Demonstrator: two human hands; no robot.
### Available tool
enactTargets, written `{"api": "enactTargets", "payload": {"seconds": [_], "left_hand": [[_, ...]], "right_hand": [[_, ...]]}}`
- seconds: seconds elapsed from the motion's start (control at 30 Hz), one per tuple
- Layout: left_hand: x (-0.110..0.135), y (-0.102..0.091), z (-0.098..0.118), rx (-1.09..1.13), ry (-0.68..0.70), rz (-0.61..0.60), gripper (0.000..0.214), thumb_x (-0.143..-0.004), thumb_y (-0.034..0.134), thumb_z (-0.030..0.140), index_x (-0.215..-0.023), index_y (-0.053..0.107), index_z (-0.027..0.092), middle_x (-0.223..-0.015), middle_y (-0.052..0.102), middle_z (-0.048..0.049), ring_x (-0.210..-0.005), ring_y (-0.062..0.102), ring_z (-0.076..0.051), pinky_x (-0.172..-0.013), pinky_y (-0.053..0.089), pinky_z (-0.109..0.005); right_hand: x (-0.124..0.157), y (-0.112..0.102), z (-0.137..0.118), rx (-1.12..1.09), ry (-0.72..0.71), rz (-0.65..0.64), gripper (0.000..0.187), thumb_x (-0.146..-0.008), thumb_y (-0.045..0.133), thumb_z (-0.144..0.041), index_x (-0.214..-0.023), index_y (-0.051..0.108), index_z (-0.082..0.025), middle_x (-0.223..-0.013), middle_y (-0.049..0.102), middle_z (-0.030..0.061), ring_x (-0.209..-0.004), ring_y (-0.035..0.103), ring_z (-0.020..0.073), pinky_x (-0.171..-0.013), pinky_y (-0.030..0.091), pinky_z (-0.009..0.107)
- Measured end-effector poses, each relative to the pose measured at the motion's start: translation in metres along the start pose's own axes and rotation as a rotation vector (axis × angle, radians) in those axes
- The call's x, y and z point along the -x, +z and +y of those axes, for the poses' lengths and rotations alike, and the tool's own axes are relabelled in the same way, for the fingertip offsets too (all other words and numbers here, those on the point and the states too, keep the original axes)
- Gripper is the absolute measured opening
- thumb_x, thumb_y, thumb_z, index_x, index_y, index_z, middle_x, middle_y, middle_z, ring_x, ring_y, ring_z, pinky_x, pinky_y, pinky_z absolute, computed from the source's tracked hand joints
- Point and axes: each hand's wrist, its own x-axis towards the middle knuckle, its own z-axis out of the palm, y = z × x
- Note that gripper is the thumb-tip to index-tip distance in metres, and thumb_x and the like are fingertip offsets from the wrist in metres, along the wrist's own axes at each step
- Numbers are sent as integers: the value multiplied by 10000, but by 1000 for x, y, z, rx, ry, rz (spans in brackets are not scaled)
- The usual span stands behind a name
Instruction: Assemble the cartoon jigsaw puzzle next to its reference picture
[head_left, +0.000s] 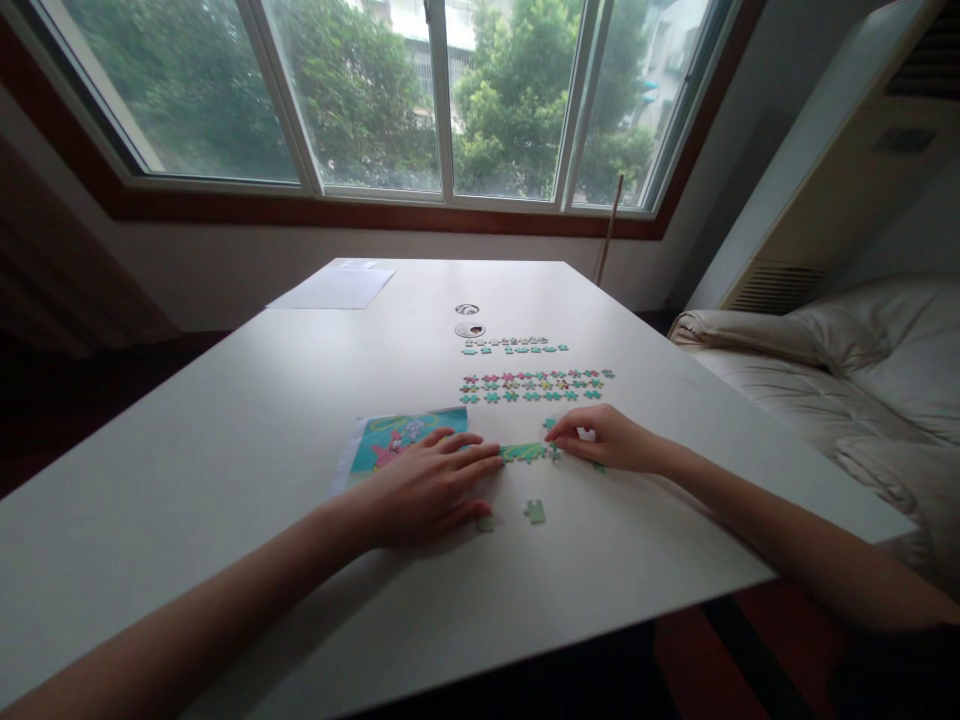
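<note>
My left hand [439, 485] lies palm down with its fingers spread, partly over a colourful picture sheet [375, 440]. Its fingertips touch the left end of a joined green and yellow strip of jigsaw pieces [523, 453]. At the strip's right end, my right hand [607, 440] pinches a small jigsaw piece [554, 453] between thumb and forefinger; the fingers partly hide it. A loose pale green piece [535, 511] lies nearer to me. Another pale piece [486, 523] sits beside my left thumb. More pieces are partly hidden under my right hand.
Several rows of loose jigsaw pieces [527, 385] lie farther back on the white table [225, 430]. Beyond them are paler pieces [517, 349] and two round items [470, 330]. White paper [334, 288] rests at the far left. A padded sofa [847, 370] stands to the right.
</note>
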Motion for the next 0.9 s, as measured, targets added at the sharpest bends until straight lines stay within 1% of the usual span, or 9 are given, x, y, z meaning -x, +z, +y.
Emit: {"api": "enactTargets", "payload": {"seconds": [0.13, 0.27, 0.37, 0.47, 0.63, 0.9], "left_hand": [[-1, -1, 1, 14, -2, -9, 441, -923, 374, 426, -1287, 425, 183, -1320, 486, -80, -1204, 412, -284, -965, 324, -436], [0, -1, 0, 8, -2, -11, 448, -924, 370, 428, -1299, 414, 186, -1333, 474, -72, -1205, 408, -288, -967, 321, -440], [0, 0, -1, 6, 0, -8, 451, -927, 364, 431, -1305, 411, 190, -1336, 470, -74, -1207, 405, -283, -973, 317, -433], [0, 0, -1, 11, 0, -9, 454, -929, 359, 434, -1304, 413, 183, -1337, 469, -77, -1209, 404, -282, -975, 317, -433], [0, 0, 0, 15, -6, 1, 450, -926, 368, 433, -1305, 414, 194, -1330, 477, -73, -1210, 406, -279, -978, 316, -428], [-1, -1, 0, 12, -3, -10, 462, -921, 377, 437, -1301, 417, 178, -1327, 478, -82, -1205, 411, -284, -971, 321, -432]], "right_hand": [[-2, 5, 1, 26, -7, 50, 193, -811, 529, -251, -891, 675, -152, -750, 670, 51, -640, 567, 120, -614, 440, 228], [-1, 5, 3, 34, -53, 96, 190, -816, 532, -246, -933, 656, -161, -773, 649, 50, -650, 558, 118, -617, 451, 232], [1, 5, 3, 45, -101, 93, 203, -795, 590, -302, -941, 645, -172, -819, 643, 55, -694, 554, 129, -634, 452, 240], [3, 6, 2, 77, -105, 90, 230, -756, 643, -337, -916, 648, -171, -810, 630, 53, -719, 550, 142, -652, 449, 252], [2, 9, 2, 97, -100, 89, 189, -760, 640, -320, -877, 658, -173, -817, 634, 53, -714, 547, 140, -647, 446, 249], [3, 9, 3, 139, -116, 86, 197, -793, 607, -350, -870, 682, -184, -825, 634, 67, -751, 571, 157, -687, 455, 270]]}}
